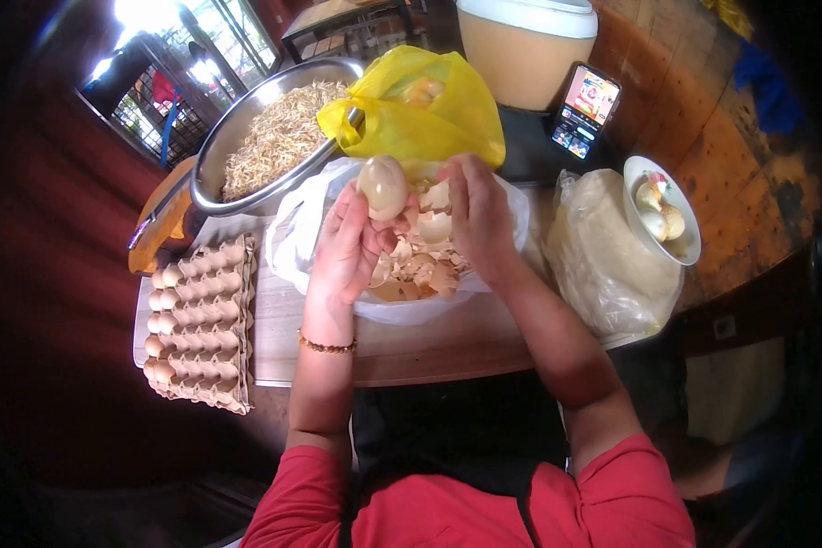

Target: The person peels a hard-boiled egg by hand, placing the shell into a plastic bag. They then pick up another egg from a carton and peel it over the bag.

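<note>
My left hand (349, 239) holds up a smooth, glossy, tan-coloured egg (383, 188) between thumb and fingers, above the heap of shells. Just right of it, my right hand (480, 217) is curled with its fingertips pressed together; whether a bit of shell is between them I cannot make out. Broken eggshells (420, 270) fill a white plastic bag (288, 239) lying open on the table under both hands. The two hands are apart from each other.
An egg tray (205, 333) at left holds several eggs along its outer side. Behind stand a metal basin (212, 137) of dried husk-like bits, a yellow bag (429, 114) and a tan bucket (525, 55). A phone (586, 110), clear plastic bag (603, 256) and bowl (687, 196) are right.
</note>
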Tool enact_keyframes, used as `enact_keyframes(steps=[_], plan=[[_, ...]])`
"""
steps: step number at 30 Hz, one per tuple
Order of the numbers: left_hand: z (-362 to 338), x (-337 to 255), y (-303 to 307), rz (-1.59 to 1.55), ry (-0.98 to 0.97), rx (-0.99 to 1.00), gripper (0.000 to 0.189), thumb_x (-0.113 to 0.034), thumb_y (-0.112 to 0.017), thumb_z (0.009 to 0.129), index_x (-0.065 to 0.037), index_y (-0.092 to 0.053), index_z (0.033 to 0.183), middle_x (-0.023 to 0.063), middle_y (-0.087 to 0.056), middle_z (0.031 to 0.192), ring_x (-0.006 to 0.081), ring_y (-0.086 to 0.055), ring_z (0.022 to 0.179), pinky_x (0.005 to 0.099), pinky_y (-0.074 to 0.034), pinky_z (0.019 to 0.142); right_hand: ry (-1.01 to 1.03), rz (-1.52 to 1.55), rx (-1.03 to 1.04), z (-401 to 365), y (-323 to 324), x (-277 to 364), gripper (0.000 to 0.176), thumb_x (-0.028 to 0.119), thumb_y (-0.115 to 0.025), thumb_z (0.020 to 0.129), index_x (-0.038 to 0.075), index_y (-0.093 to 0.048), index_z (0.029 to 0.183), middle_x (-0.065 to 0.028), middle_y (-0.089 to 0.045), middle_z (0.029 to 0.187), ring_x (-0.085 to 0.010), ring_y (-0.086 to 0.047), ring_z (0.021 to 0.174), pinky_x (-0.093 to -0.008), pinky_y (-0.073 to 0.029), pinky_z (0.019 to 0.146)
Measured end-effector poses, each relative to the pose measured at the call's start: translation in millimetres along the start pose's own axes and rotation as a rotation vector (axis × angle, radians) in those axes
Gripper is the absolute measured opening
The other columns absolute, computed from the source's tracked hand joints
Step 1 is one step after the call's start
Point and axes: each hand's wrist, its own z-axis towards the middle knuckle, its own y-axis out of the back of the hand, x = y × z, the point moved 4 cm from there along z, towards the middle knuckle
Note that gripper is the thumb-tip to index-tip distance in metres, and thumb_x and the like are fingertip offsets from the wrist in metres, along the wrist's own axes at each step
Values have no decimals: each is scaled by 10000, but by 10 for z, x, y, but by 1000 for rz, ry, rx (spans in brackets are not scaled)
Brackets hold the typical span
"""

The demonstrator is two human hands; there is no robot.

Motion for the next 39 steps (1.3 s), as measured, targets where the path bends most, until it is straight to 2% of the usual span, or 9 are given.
enact_keyframes(steps=[3, 6, 10, 15, 19, 24, 27, 37, 39], plan=[[2, -8, 17, 50, 1, -2, 280, -214, -469, 994, -13, -487, 1188, 136, -647, 1021, 163, -660, 806, 203, -527, 587, 93, 39, 137, -15, -15, 95, 159, 114, -478, 947, -24, -527, 1010, -212, -573, 906, -396, -558, 863, -434, -441, 738], [8, 55, -31, 118, 39, -1, 247, -97, -515, 958, 4, -483, 1181, 121, -642, 1029, 201, -676, 883, 224, -553, 630, 80, 129, 115, -56, -42, 211, 187, 150, -495, 944, -20, -527, 1016, -204, -563, 908, -392, -542, 860, -433, -431, 745], [1, 80, -75, 183, -3, -33, 258, -88, -526, 947, 11, -479, 1181, 131, -637, 1053, 213, -683, 871, 230, -562, 629, 124, 134, 128, -72, -61, 210, 188, 164, -485, 950, -15, -520, 998, -205, -548, 903, -395, -525, 836, -433, -422, 742], [-6, 20, -51, 146, 47, 42, 344, -77, -534, 936, 39, -435, 1244, 153, -631, 1081, 237, -692, 843, 243, -573, 629, -39, 192, 100, -69, -27, 163, 181, 159, -443, 968, -15, -481, 933, -227, -529, 891, -419, -506, 807, -452, -405, 721], [3, 14, -64, 72, 59, 81, 358, -87, -529, 939, 44, -428, 1257, 156, -629, 1087, 247, -691, 860, 243, -566, 620, -37, 190, 76, -48, 14, 214, 188, 162, -445, 970, -19, -472, 926, -226, -528, 879, -425, -514, 803, -447, -411, 702], [17, 62, -115, 384, -81, 9, 444, 24, -663, 827, 32, -466, 1225, 117, -638, 1069, 162, -670, 872, 200, -526, 605, 130, 75, 30, -53, 6, 251, 138, 138, -508, 940, 0, -500, 946, -203, -538, 874, -398, -545, 800, -439, -431, 685], [8, 44, -129, 410, -54, -70, 484, 80, -705, 763, 32, -489, 1193, 101, -643, 1056, 131, -656, 855, 189, -510, 594, 161, 40, -3, -54, 3, 250, 111, 113, -529, 924, 6, -511, 947, -198, -541, 875, -393, -549, 801, -441, -436, 691], [-16, -73, -90, 277, -82, 6, 425, -5, -629, 842, 52, -454, 1225, 141, -646, 1045, 212, -682, 846, 206, -529, 591, -2, 33, -19, 15, 73, 124, 113, 103, -515, 929, -10, -508, 922, -206, -554, 890, -402, -556, 843, -460, -436, 713], [-18, -70, -95, 172, -43, 37, 414, -67, -559, 895, 34, -424, 1273, 165, -629, 1087, 261, -683, 871, 231, -542, 598, -13, -105, 120, 10, 2, 66, 178, 162, -504, 941, -14, -527, 959, -211, -566, 900, -411, -564, 852, -461, -447, 723]])
